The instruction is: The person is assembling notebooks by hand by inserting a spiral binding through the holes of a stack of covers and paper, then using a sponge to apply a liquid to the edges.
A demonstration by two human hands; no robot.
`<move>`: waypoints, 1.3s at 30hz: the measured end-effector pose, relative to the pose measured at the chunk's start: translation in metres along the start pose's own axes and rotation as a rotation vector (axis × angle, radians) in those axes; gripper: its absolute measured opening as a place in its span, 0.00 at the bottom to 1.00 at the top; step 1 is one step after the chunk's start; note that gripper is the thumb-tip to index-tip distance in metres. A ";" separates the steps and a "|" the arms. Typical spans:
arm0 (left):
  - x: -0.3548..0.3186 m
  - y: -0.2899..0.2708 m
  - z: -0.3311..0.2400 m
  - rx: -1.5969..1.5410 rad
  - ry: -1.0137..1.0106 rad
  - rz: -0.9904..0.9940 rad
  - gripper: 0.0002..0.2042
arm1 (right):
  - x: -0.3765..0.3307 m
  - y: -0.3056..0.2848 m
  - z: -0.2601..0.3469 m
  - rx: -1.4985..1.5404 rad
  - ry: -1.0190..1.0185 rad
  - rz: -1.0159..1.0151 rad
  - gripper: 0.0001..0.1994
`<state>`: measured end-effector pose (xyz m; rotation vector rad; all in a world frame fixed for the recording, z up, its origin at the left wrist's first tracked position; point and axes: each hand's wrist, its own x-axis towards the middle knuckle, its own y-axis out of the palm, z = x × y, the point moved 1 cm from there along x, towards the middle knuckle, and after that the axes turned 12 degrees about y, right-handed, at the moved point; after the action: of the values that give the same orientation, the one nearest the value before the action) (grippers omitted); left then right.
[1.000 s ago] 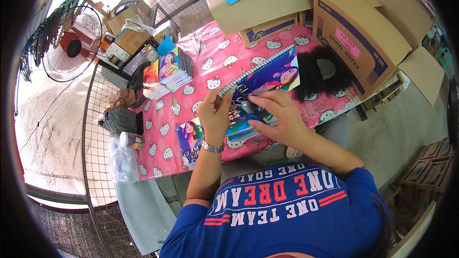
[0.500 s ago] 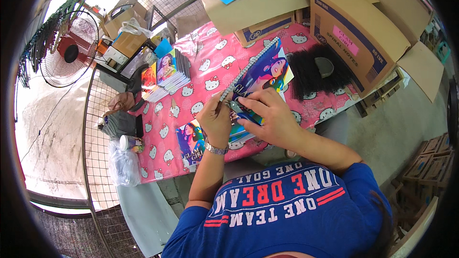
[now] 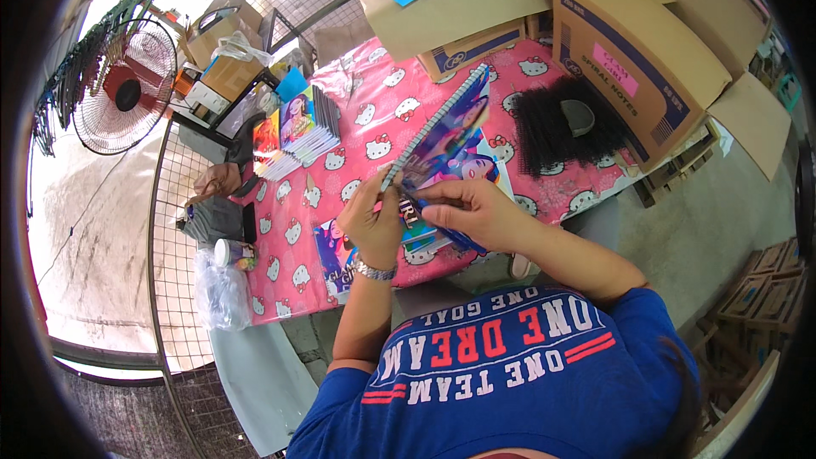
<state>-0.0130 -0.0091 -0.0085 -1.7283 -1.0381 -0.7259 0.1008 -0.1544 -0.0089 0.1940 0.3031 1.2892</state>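
My left hand [image 3: 372, 219] grips the lower end of a spiral notebook [image 3: 449, 129] by its coiled edge, holding it tilted up over the table. My right hand [image 3: 480, 211] is closed around a pair of pliers with blue handles [image 3: 465, 240]; their jaws are at the bottom end of the coil, mostly hidden by my fingers. Under the raised notebook lies another notebook [image 3: 476, 167] with a colourful cover. One more notebook [image 3: 334, 251] lies flat beside my left wrist, at the table's near edge.
A stack of notebooks [image 3: 314, 150] sits at the left. Black bristly strands [image 3: 540, 140] lie at the right, with a grey half-round piece [image 3: 577, 119] on them. A large open carton [image 3: 625, 59] stands behind. A fan [image 3: 127, 89] and a lidded jar [image 3: 234, 254] are on the left.
The notebook has tilted more on edge, uncovering the one beneath. My left hand has shifted slightly left and down, and my right hand and the pliers have turned and lowered.
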 end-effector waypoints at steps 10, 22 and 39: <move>0.055 -0.144 0.036 0.358 0.140 0.369 0.08 | -0.058 -0.160 -0.112 -0.984 -0.016 -0.827 0.19; -0.172 -0.088 0.262 0.498 -0.663 0.847 0.34 | 0.032 -0.208 -0.091 -1.326 0.144 -0.922 0.12; -0.219 -0.118 0.284 0.374 -0.807 0.710 0.35 | 0.079 -0.254 -0.126 -1.418 0.404 -1.094 0.08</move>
<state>-0.2145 0.2065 -0.2432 -1.8858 -0.8740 0.6289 0.3109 -0.1503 -0.2154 -1.2864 -0.2183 0.2017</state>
